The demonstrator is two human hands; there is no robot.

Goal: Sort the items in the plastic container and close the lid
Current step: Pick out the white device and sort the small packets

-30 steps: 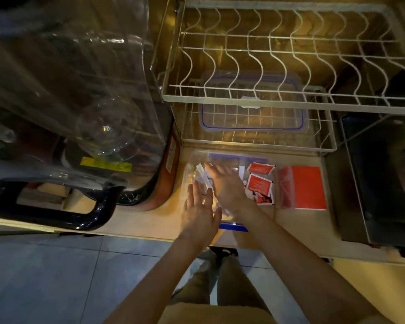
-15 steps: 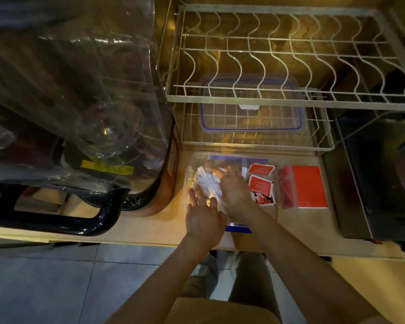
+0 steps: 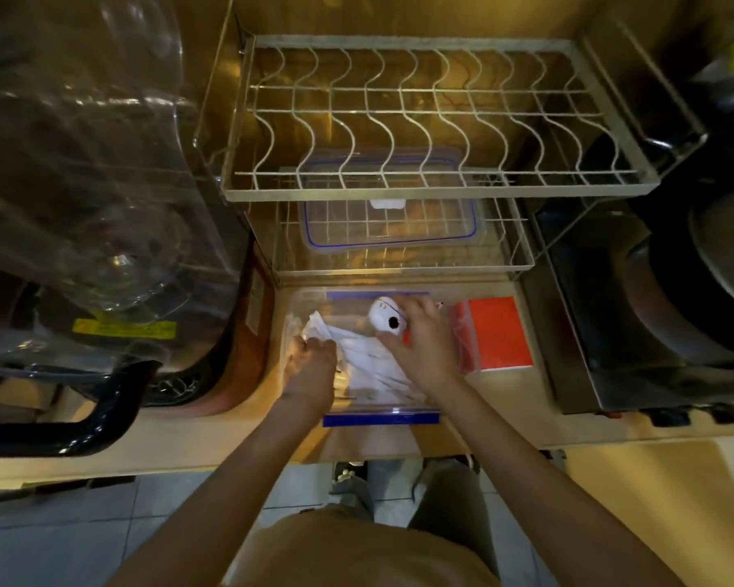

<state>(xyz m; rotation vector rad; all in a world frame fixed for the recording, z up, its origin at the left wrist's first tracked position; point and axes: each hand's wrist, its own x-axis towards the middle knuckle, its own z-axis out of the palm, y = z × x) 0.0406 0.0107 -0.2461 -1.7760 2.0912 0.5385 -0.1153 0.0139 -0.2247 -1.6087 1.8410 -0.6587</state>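
Hands come first: the right hand (image 3: 420,349) is in the middle of the frame, its fingers curled on a small round white thing (image 3: 385,317) with a black dot, and it holds that over the far side of the plastic container (image 3: 382,410). The left hand (image 3: 312,368) is just left of it, fingers bent, pinching the edge of some white paper packets (image 3: 365,358) inside the container. The see-through container with blue clips sits on the counter (image 3: 505,421) in the lower middle. Its lid (image 3: 388,213) is not on yet; it lies on the lower wire rack (image 3: 522,256), just above the container in the picture. A red packet bag (image 3: 490,334) lies to the right, outside the container. I think the round thing could slip and roll off the counter, because the grip looks small. The thin packets could bunch up or stick out over the rim, and then the lid would not shut flat. The red bag could get forgotten too.
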